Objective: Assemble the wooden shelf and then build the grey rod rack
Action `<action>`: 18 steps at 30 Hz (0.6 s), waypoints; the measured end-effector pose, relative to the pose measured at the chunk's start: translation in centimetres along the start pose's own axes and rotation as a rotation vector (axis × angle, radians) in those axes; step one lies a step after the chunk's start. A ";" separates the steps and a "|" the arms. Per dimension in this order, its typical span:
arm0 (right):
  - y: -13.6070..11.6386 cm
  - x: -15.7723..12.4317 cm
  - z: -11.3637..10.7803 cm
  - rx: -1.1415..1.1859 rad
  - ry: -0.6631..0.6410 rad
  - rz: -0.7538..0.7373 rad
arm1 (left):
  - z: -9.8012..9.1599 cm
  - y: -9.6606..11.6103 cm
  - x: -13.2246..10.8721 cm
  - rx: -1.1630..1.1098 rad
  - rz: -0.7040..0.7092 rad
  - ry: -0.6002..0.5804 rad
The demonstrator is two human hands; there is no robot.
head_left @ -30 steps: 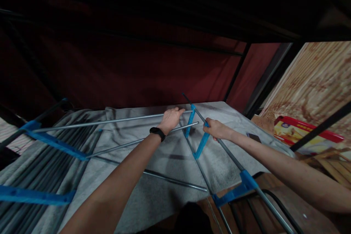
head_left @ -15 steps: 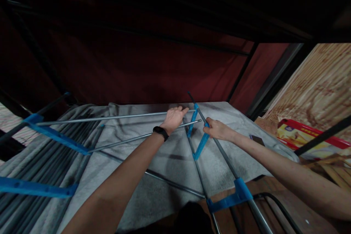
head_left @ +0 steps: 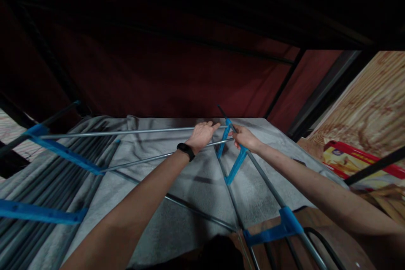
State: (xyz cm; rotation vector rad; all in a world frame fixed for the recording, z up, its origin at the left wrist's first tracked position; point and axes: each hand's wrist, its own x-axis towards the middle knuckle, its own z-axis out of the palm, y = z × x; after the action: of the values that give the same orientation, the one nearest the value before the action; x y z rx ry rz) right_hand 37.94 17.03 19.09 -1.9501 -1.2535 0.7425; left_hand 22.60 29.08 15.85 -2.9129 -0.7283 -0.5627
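Note:
My left hand [head_left: 202, 135], with a black band on the wrist, is closed over a thin upper metal tube [head_left: 126, 132] that runs across from a blue bracket on the left. My right hand [head_left: 245, 138] is closed round the sloping right rail [head_left: 264, 179], between two blue plastic brackets. Its fingers are at the end of a lower metal tube [head_left: 142, 160], whose tip they hide. The far blue bracket [head_left: 224, 139] stands just left of these fingers. Nearer is the second blue bracket [head_left: 236, 166], joining the right rail to a lower rail [head_left: 232, 202].
Many grey tubes [head_left: 47, 177] lie on a grey cloth [head_left: 196, 194] at left, under blue brackets [head_left: 65, 149]. A near blue bracket [head_left: 272, 232] spans the rails. A red and yellow box [head_left: 357, 160] is at right. Dark frame bars [head_left: 284, 84] surround the cloth.
My right hand has moved up the rail, from the second bracket towards the far one, reaching the lower tube's end. My left hand stays on the upper tube. The view has shifted slightly.

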 end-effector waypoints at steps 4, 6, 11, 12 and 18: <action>0.0 0.0 0.3 0.004 0.004 -0.050 | -0.1 -0.3 -0.4 0.003 -0.006 0.000; -0.1 -0.2 0.6 0.046 0.028 -0.033 | 0.0 -0.3 -0.5 0.011 -0.004 0.003; -0.5 -0.4 1.2 0.094 0.046 -0.009 | 0.3 -0.2 -0.4 0.051 0.011 0.036; -0.5 -0.4 1.2 0.098 0.048 -0.005 | 0.3 -0.2 -0.3 0.054 0.014 0.040; 0.0 0.1 1.3 0.152 0.050 -0.011 | 0.5 -0.1 -0.3 0.053 -0.003 0.036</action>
State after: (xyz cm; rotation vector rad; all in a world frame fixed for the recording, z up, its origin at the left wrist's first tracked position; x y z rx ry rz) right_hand 36.97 17.43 18.32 -1.8266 -1.1431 0.7568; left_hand 22.45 29.06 15.25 -2.8455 -0.7323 -0.5857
